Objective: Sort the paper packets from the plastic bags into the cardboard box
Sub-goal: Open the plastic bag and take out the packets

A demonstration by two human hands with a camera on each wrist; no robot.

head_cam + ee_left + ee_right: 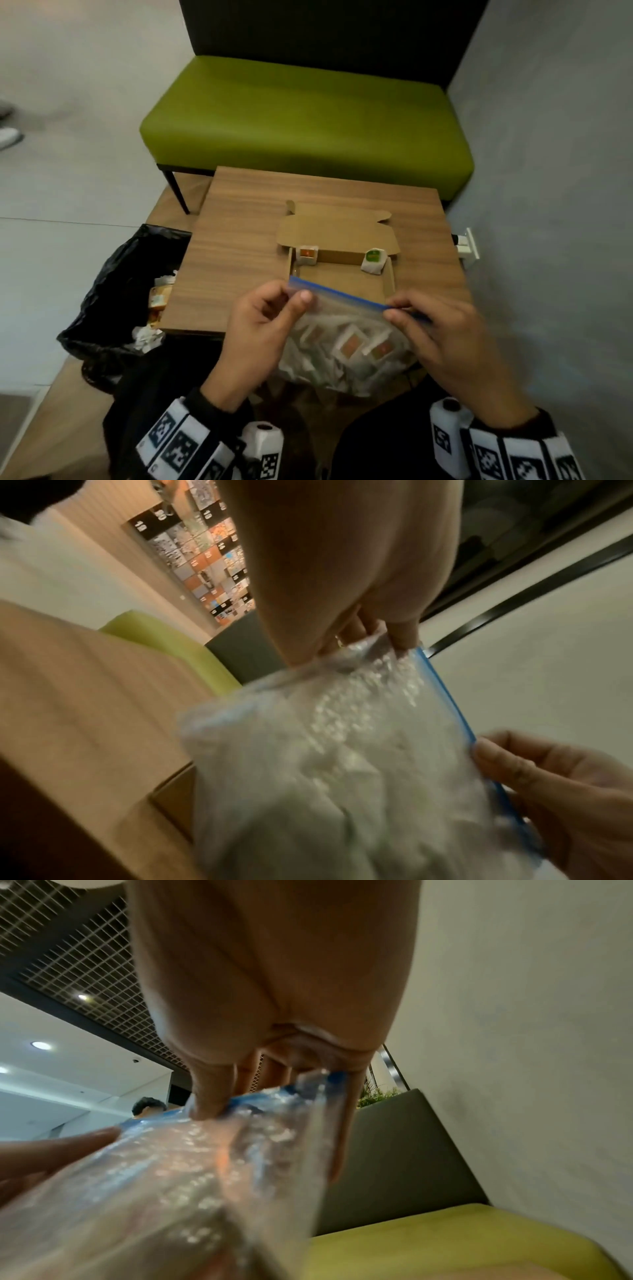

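A clear plastic bag (pixel 346 346) with a blue zip strip, full of several paper packets, hangs over the table's near edge. My left hand (pixel 294 298) pinches the bag's left top corner (pixel 377 647). My right hand (pixel 397 313) pinches the zip strip at the right end (pixel 274 1096). Behind it the open cardboard box (pixel 339 277) lies on the table, lid folded back. An orange-labelled packet (pixel 307 255) leans in its back left corner and a green-labelled packet (pixel 373 260) in its back right corner.
The wooden table (pixel 239 240) stands in front of a green bench (pixel 308 116). A black bin bag (pixel 116 291) with rubbish sits at the table's left. A grey wall (pixel 548 171) with a white socket (pixel 469 245) is on the right.
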